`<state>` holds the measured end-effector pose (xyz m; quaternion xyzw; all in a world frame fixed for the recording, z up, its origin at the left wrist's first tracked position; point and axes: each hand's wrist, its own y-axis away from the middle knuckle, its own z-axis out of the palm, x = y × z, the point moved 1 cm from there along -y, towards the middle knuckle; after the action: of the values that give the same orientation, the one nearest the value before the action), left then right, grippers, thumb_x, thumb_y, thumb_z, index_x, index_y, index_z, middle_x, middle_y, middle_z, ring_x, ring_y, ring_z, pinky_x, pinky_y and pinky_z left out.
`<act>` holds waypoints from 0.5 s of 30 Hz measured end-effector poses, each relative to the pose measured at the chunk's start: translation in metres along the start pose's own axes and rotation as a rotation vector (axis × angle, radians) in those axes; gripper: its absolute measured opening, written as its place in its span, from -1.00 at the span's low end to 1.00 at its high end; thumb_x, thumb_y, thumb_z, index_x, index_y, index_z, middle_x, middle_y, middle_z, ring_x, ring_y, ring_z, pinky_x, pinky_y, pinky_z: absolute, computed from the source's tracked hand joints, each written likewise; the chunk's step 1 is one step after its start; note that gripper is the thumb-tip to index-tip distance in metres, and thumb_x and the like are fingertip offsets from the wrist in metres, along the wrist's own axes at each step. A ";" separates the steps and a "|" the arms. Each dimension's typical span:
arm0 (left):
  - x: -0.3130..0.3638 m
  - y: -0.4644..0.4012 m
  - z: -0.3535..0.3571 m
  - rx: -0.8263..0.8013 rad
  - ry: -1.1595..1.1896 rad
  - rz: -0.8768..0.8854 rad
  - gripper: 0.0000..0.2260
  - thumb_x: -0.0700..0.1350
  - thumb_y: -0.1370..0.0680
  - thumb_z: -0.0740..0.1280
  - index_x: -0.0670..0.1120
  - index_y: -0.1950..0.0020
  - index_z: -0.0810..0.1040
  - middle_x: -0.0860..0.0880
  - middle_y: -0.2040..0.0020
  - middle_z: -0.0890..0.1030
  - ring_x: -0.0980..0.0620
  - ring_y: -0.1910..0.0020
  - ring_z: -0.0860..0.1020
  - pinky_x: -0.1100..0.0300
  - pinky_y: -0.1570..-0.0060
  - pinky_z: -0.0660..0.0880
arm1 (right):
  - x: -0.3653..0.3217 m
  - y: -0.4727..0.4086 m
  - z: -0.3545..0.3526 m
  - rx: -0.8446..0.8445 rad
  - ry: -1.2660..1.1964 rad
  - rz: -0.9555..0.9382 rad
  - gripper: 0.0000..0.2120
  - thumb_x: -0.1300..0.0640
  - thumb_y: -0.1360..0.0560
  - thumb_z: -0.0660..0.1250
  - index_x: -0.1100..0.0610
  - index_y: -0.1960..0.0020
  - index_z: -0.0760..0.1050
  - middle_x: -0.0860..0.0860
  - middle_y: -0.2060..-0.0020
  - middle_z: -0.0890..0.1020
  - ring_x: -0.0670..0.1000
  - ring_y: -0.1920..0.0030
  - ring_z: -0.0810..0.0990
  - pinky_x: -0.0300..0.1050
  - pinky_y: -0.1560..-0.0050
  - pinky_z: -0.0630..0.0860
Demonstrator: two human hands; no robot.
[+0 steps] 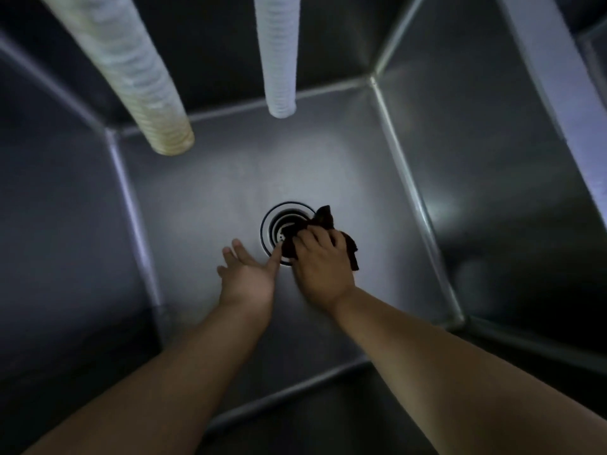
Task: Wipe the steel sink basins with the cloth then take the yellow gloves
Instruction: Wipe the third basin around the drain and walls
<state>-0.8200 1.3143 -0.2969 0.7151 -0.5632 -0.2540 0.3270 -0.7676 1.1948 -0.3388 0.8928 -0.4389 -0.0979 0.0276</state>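
I look straight down into a deep steel sink basin [203, 192]. My right hand [320, 262] presses a dark cloth [328, 218] onto the basin floor, over the right side of the round drain [282, 224]. Part of the cloth sticks out beyond my fingers and to the right of my hand. My left hand [246, 274] lies flat with its fingers spread on the floor just left of the drain, the thumb tip at the drain rim. No yellow gloves are in view.
Two ribbed hoses hang into the basin from above: a yellowish one [138, 93] at the left and a white one [279, 60] in the middle. Steel walls rise on all sides. A raised rim [558, 77] runs along the right.
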 end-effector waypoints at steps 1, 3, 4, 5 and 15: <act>0.004 -0.005 -0.001 -0.021 0.037 -0.031 -0.41 -0.21 -0.65 0.04 0.10 -0.52 -0.26 -0.49 -0.43 -0.19 -0.45 -0.44 -0.08 -0.18 -0.39 0.14 | -0.004 -0.002 0.001 -0.038 0.017 -0.006 -0.70 0.06 -0.51 0.24 0.18 -0.15 0.55 0.07 -0.12 0.58 0.13 -0.21 0.46 0.04 -0.20 0.24; 0.009 -0.011 0.000 -0.024 0.137 -0.050 -0.46 -0.18 -0.67 -0.01 0.09 -0.53 -0.24 -0.47 -0.44 -0.21 -0.44 -0.45 -0.12 -0.19 -0.41 0.10 | -0.009 -0.012 0.001 -0.130 0.024 0.023 -0.66 0.02 -0.56 0.10 0.18 -0.14 0.53 0.08 -0.13 0.55 0.12 -0.25 0.37 0.04 -0.28 0.12; 0.010 -0.012 0.001 0.002 0.153 -0.031 -0.47 -0.15 -0.67 -0.01 0.05 -0.54 -0.23 -0.45 -0.45 -0.19 -0.43 -0.45 -0.10 -0.18 -0.40 0.09 | -0.011 -0.018 0.000 -0.169 0.043 0.018 -0.65 0.02 -0.56 0.07 0.18 -0.13 0.52 0.07 -0.13 0.54 0.11 -0.26 0.33 0.05 -0.29 0.09; 0.008 -0.010 0.002 0.047 0.187 -0.036 -0.47 -0.14 -0.67 0.00 0.01 -0.54 -0.22 -0.44 -0.47 -0.15 -0.42 -0.45 -0.06 -0.16 -0.40 0.11 | -0.011 -0.022 -0.001 -0.203 0.066 -0.009 -0.65 0.02 -0.54 0.06 0.17 -0.12 0.52 0.07 -0.14 0.54 0.11 -0.27 0.29 0.07 -0.29 0.07; 0.001 -0.006 0.010 0.029 0.060 -0.039 -0.25 -0.23 -0.56 0.22 0.14 -0.53 -0.21 -0.49 -0.43 -0.20 -0.46 -0.44 -0.07 -0.12 -0.36 0.20 | 0.017 -0.051 -0.016 -0.469 0.037 -0.394 -0.64 0.08 -0.54 0.16 0.02 -0.32 0.41 -0.09 -0.30 0.46 0.01 -0.34 0.20 -0.02 -0.21 0.02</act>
<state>-0.8227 1.3121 -0.3078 0.7377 -0.5429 -0.2306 0.3284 -0.7140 1.2120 -0.3329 0.9315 -0.2224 -0.1839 0.2214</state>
